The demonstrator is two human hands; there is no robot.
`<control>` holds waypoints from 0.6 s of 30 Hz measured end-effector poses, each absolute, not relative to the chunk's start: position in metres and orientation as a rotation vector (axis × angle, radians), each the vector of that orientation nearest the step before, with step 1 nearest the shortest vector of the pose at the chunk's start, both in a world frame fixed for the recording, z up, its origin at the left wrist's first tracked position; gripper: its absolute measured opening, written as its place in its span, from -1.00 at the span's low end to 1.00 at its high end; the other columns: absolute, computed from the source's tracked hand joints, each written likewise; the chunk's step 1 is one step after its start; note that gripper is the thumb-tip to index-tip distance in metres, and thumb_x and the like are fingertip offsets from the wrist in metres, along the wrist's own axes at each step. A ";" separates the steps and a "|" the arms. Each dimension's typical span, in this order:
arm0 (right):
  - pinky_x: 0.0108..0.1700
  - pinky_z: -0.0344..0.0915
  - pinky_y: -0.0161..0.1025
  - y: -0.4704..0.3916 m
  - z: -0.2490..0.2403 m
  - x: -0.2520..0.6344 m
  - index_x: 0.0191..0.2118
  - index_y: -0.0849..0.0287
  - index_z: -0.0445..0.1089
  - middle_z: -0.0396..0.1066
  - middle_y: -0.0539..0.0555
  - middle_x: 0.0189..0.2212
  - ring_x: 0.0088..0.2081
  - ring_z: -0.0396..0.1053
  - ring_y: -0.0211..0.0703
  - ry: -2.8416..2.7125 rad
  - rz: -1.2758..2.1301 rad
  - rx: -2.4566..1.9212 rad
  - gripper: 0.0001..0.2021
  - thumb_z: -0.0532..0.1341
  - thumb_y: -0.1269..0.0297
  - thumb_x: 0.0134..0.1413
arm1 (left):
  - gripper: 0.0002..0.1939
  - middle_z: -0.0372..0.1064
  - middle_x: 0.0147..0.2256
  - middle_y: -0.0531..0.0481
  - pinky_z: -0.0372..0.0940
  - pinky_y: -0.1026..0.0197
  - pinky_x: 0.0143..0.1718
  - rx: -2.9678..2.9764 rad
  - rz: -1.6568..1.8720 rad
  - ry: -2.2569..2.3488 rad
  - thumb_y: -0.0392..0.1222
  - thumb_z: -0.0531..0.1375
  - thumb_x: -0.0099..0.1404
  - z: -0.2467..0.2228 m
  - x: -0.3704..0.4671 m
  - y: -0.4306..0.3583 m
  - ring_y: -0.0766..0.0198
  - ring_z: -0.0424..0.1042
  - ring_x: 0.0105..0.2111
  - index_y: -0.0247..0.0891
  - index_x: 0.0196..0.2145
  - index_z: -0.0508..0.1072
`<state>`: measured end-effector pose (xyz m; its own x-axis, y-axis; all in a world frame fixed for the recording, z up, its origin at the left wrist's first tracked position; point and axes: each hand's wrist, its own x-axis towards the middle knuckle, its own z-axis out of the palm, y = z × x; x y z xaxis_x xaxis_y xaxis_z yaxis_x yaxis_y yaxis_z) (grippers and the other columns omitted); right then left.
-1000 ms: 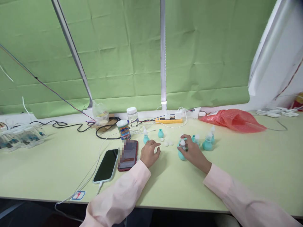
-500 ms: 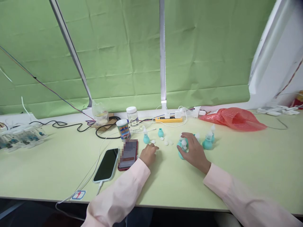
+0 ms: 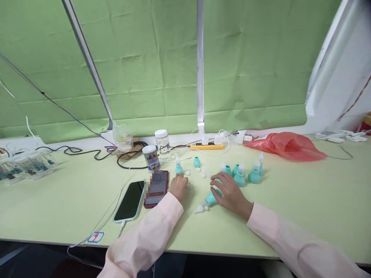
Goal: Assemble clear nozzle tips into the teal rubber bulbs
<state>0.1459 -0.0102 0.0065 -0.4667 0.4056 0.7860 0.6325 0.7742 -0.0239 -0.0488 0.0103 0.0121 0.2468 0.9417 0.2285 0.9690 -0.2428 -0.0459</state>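
**Steady the tipped bulb before you lift it**

Your right hand (image 3: 228, 193) lies over a teal bulb (image 3: 211, 199) that is on its side on the worktop (image 3: 304, 200), its white nozzle tip (image 3: 199, 209) pointing toward you and to the left. The fingers curl loosely over the bulb's body — touching it, though a firm grip is not clearly visible. Your left hand (image 3: 179, 186) rests half curled just beside the red phone (image 3: 157, 188), fingertips near a small white cap (image 3: 187, 173); whether it pinches anything, I cannot tell.

Close thumb and fingers round the fat part of the bulb, not the nozzle (soft rubber will likely squash and roll). Keep your wrist low, since the standing bulbs (image 3: 240, 177) are close behind your knuckles and look easy to topple. Mind the loose white caps between your hands — they look light enough to scatter.
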 end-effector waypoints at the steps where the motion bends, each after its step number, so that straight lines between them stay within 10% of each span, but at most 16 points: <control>1: -0.27 0.15 -0.11 -0.009 0.006 0.147 -0.39 0.20 0.23 0.24 0.12 -0.37 -0.27 0.17 -0.12 -2.148 -0.299 -0.782 -0.90 0.03 0.45 -0.10 | -0.72 0.20 -0.32 -0.15 0.19 0.16 -0.35 -2.328 -0.268 -1.805 -0.39 0.02 -0.03 0.013 -0.048 0.010 0.11 0.19 -0.26 -0.31 -0.31 0.34; 10: -0.26 0.09 -0.11 -0.027 0.013 0.141 -0.23 0.16 0.24 0.29 0.11 -0.37 -0.23 0.12 -0.07 -2.565 -0.121 -0.696 -0.75 0.08 0.34 -0.14 | -0.73 0.13 -0.35 -0.06 0.17 0.23 -0.30 -2.413 -0.819 -1.736 -0.32 -0.04 0.06 0.014 -0.042 0.008 0.29 0.24 -0.37 -0.27 -0.27 0.32; 18: -0.31 0.17 -0.20 -0.006 0.005 0.150 -0.24 0.21 0.18 0.26 0.10 -0.41 -0.33 0.20 -0.15 -2.178 -0.032 -0.866 -0.77 0.06 0.33 -0.13 | -0.73 0.16 -0.34 -0.11 0.18 0.22 -0.32 -2.575 -0.627 -1.764 -0.41 -0.05 0.01 0.002 -0.046 0.014 0.26 0.27 -0.37 -0.34 -0.34 0.34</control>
